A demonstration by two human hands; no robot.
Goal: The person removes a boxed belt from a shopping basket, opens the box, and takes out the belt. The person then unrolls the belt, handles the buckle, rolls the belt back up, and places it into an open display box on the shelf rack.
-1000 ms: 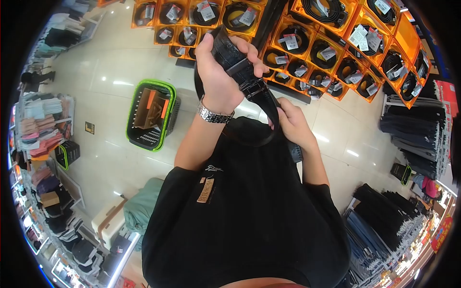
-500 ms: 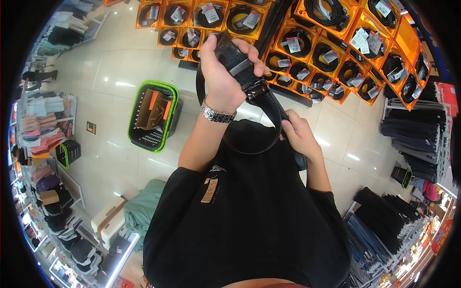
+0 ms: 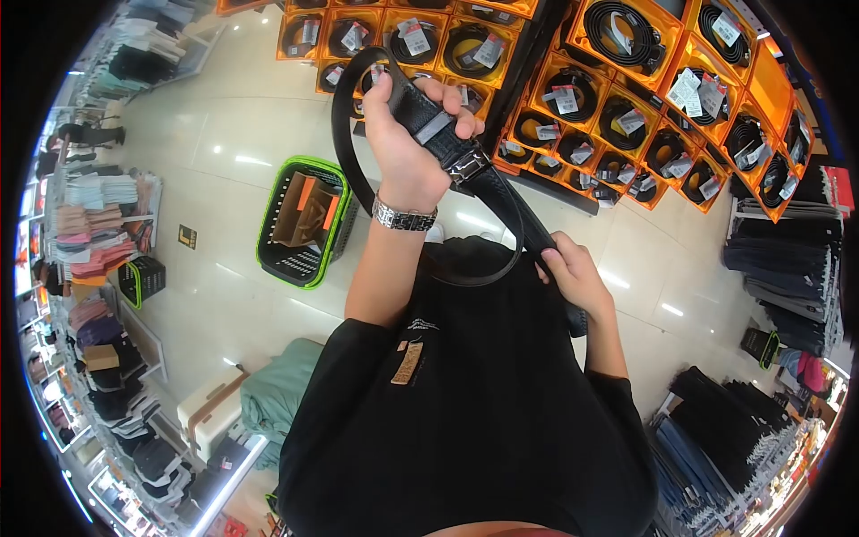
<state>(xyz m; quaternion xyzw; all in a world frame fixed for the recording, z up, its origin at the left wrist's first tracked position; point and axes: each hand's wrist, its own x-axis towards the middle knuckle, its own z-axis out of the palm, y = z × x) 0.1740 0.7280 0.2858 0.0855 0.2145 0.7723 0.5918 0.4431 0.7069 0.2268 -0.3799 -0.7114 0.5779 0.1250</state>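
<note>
Belt [image 3: 507, 206], blk, loops R of basket [image 3: 300, 261]; L hand [image 3: 407, 152] grips it nr buckle [image 3: 466, 165], R hand [image 3: 580, 276] grips it farther R of basket.

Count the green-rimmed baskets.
3 plainly: one on the floor left of the belt, one far left, one far right. A green edge at lower left may be another, mostly hidden.

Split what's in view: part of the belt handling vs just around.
In use:
- black belt, gripped in both hands
- left hand, near the buckle
- right hand, farther along the strap

Just around:
- green-rimmed basket on the floor
- orange display boxes
- folded clothes
- hanging trousers
</note>
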